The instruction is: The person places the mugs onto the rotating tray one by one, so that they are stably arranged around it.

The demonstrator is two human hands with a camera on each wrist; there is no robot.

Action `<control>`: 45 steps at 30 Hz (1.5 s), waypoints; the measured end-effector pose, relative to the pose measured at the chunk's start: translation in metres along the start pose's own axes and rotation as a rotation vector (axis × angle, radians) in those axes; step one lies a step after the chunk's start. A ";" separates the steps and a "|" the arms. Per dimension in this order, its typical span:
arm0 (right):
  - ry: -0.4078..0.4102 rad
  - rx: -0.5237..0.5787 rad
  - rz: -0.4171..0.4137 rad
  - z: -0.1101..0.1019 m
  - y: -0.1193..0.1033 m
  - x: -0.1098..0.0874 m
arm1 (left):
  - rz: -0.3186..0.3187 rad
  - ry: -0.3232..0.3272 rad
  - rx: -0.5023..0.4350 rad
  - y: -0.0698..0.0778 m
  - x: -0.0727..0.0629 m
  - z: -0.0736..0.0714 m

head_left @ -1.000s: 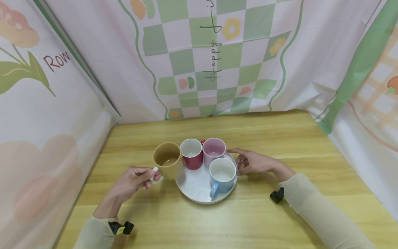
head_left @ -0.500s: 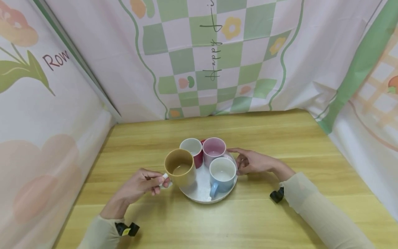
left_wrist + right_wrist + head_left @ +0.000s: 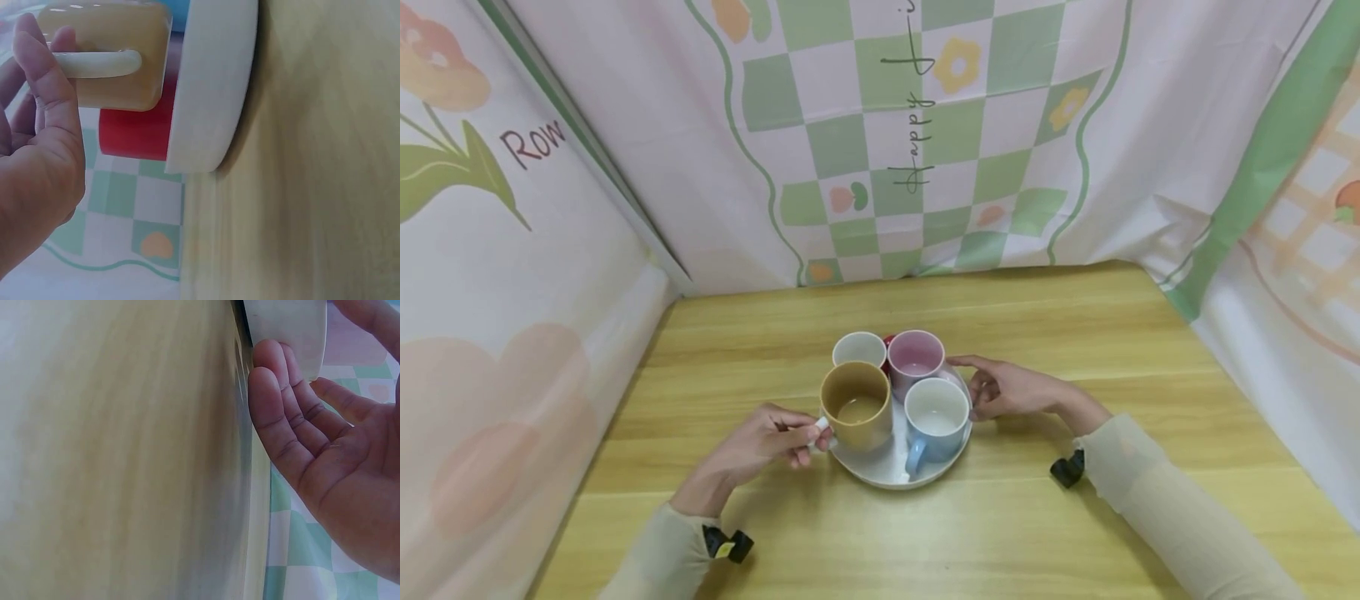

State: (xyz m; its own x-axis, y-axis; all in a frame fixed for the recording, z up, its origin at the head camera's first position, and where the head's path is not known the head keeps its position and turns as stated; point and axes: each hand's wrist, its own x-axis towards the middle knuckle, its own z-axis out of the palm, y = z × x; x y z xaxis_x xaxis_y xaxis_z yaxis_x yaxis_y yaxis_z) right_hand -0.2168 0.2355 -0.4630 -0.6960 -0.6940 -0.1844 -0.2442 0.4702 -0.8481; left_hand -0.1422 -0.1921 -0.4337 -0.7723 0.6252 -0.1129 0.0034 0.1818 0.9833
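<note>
My left hand (image 3: 787,437) pinches the white handle (image 3: 100,64) of a tan mug (image 3: 855,410), fingers on one side and thumb on the other. The mug is upright over the left part of a round white tray (image 3: 895,475), its base close to the rim in the left wrist view. On the tray stand a red mug with a white inside (image 3: 857,347), partly hidden, a pink mug (image 3: 916,354) and a light blue mug (image 3: 936,417). My right hand (image 3: 1011,390) rests against the tray's right side, index finger and thumb spread along the rim, the other fingers loosely bent.
The tray stands on a wooden table (image 3: 1037,517). Behind the table hangs a printed cloth (image 3: 955,150) with green checks, and a flowered cloth (image 3: 512,275) closes off the left side. Black wrist cameras (image 3: 1066,471) sit at both cuffs.
My left hand has carried the tan mug to the right, from the tray's left edge to over the tray, and it now covers much of the red mug. My right hand has stayed put.
</note>
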 end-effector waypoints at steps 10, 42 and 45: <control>0.008 0.002 -0.021 0.001 0.000 0.002 | -0.026 -0.015 -0.012 -0.006 0.011 0.006; -0.009 0.022 -0.003 0.001 0.000 0.001 | -0.031 -0.172 0.130 -0.001 0.027 -0.014; -0.006 0.018 0.003 0.001 0.000 0.001 | -0.028 -0.197 0.132 0.001 0.030 -0.017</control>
State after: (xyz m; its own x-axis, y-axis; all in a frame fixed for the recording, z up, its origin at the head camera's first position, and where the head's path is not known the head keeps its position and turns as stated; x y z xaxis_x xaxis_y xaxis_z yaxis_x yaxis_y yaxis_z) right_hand -0.2172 0.2342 -0.4636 -0.6923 -0.6962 -0.1899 -0.2297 0.4621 -0.8565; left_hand -0.1760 -0.1866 -0.4332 -0.6346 0.7521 -0.1777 0.0772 0.2905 0.9537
